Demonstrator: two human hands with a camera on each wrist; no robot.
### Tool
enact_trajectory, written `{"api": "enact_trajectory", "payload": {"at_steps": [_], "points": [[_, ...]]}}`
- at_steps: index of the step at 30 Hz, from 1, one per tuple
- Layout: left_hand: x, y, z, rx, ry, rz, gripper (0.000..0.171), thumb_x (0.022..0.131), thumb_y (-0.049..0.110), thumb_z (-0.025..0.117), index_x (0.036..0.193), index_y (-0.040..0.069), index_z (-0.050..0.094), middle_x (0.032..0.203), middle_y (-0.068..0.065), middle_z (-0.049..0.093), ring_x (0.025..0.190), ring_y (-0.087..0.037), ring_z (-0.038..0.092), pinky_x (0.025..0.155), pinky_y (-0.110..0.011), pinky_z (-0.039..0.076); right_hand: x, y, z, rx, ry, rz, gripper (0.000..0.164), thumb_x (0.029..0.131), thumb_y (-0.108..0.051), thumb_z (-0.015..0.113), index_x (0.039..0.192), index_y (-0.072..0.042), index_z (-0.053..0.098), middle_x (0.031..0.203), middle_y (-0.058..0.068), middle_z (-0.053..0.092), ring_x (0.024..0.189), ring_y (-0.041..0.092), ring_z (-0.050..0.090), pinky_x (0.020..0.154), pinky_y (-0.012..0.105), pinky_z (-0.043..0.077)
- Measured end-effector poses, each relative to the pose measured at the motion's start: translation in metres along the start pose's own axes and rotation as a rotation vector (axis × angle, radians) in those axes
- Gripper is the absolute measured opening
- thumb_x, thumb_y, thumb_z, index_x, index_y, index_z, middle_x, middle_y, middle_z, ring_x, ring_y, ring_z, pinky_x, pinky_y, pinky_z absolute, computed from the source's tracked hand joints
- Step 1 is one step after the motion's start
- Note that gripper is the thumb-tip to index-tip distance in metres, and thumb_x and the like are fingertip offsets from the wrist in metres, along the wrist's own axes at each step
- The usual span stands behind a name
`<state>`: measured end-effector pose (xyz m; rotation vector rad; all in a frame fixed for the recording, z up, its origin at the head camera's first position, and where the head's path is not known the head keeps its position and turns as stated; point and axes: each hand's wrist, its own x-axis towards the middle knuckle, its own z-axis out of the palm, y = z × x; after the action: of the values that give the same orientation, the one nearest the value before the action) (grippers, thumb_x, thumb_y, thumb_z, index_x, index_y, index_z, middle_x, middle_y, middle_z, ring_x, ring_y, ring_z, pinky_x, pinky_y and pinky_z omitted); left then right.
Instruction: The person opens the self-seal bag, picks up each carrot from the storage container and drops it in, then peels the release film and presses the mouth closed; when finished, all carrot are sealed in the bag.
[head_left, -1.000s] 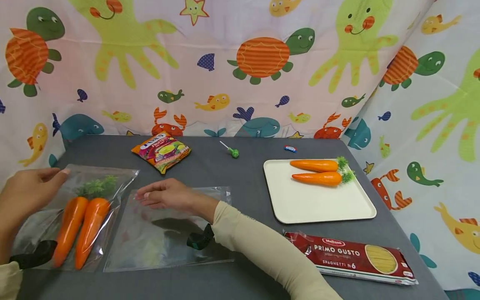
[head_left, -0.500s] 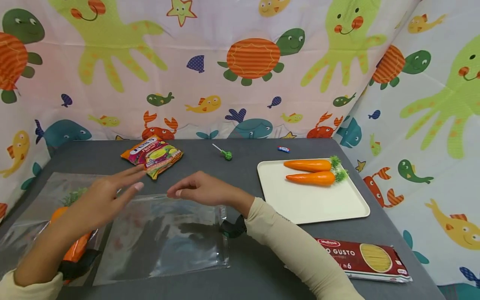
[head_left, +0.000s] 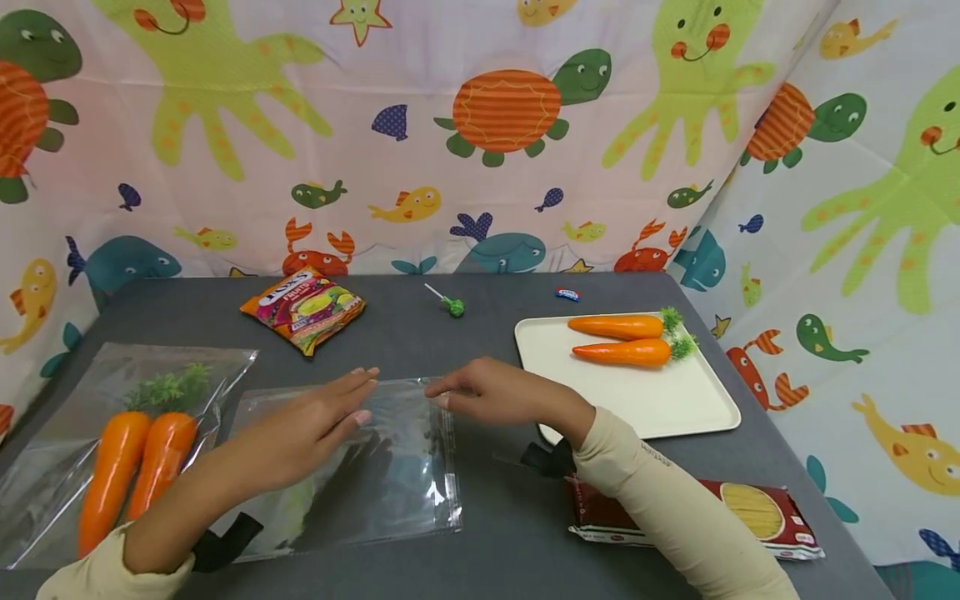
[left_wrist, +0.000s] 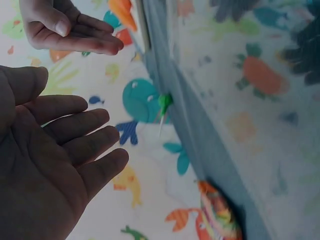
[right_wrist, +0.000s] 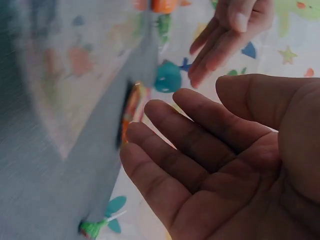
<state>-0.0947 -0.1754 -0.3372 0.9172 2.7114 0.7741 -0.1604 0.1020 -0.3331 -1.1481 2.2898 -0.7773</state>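
Note:
A flat clear plastic bag (head_left: 405, 483) lies on the grey table in the head view. Above it is my left hand (head_left: 303, 437), its fingers extended and holding nothing, as the left wrist view also shows of that hand (left_wrist: 65, 145). My right hand (head_left: 513, 398) is near the bag's far right corner; its fingers look slightly bent around an empty palm (right_wrist: 225, 165) in the right wrist view. At the left, a second clear bag (head_left: 63, 433) contains two orange carrots (head_left: 112, 471) with green tops, partly hidden by my left forearm.
A cream tray (head_left: 615, 404) at the right bears two more carrots (head_left: 622, 353). My right sleeve partly covers a red spaghetti packet (head_left: 757, 508). Along the back lie a Fox's Fruits sweet bag (head_left: 307, 310), a green lollipop (head_left: 453, 307) and a small blue wrapped sweet (head_left: 567, 294).
My left hand has left the carrot bag and moved right, over the flat bag. My right hand has also shifted right, to that bag's far right corner.

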Motion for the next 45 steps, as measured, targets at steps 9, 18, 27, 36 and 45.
{"api": "enact_trajectory", "payload": {"at_steps": [9,18,27,36,45], "points": [[0.014,-0.005,0.028,-0.064,-0.116,0.004,0.069,0.098,0.041,0.057,0.15,0.001,0.034,0.153,-0.019,0.032,0.139,-0.036,0.031,0.108,-0.056,0.032,-0.022,0.014,0.017,-0.122,-0.07,0.01,0.036,0.101,-0.015,0.054,0.135,-0.003,0.057,0.136,0.005,0.057,0.125,0.016,0.052,0.105,0.035,0.041],[0.023,-0.014,0.051,-0.034,-0.28,-0.015,0.083,0.092,0.034,0.069,0.152,-0.001,0.025,0.16,-0.018,0.011,0.146,-0.036,0.008,0.113,-0.056,0.02,-0.019,0.017,0.034,-0.197,-0.175,-0.01,0.043,0.1,-0.016,0.056,0.14,-0.002,0.051,0.147,0.011,0.045,0.135,0.02,0.041,0.11,0.034,0.034],[0.03,-0.01,0.058,0.008,-0.309,-0.049,0.09,0.092,0.046,0.065,0.153,-0.001,0.019,0.16,-0.021,0.005,0.146,-0.038,-0.002,0.114,-0.058,0.011,-0.015,0.015,0.046,-0.259,-0.27,0.043,0.056,0.099,-0.022,0.058,0.148,-0.002,0.039,0.157,0.011,0.027,0.143,0.021,0.025,0.114,0.033,0.027],[0.03,-0.007,0.06,0.085,-0.397,-0.108,0.1,0.089,0.053,0.064,0.154,-0.001,0.011,0.16,-0.019,-0.005,0.146,-0.034,-0.007,0.114,-0.06,0.006,-0.012,0.011,0.047,-0.337,-0.325,0.052,0.058,0.102,-0.023,0.054,0.15,0.001,0.032,0.159,0.012,0.023,0.145,0.021,0.019,0.115,0.029,0.021],[0.022,-0.012,0.064,0.086,-0.356,-0.059,0.098,0.091,0.052,0.063,0.153,-0.004,0.013,0.16,-0.021,-0.001,0.146,-0.036,-0.002,0.114,-0.06,0.008,-0.017,0.017,0.047,-0.325,-0.299,0.028,0.053,0.102,-0.019,0.052,0.148,0.001,0.036,0.157,0.012,0.027,0.144,0.021,0.023,0.114,0.03,0.025]]}}
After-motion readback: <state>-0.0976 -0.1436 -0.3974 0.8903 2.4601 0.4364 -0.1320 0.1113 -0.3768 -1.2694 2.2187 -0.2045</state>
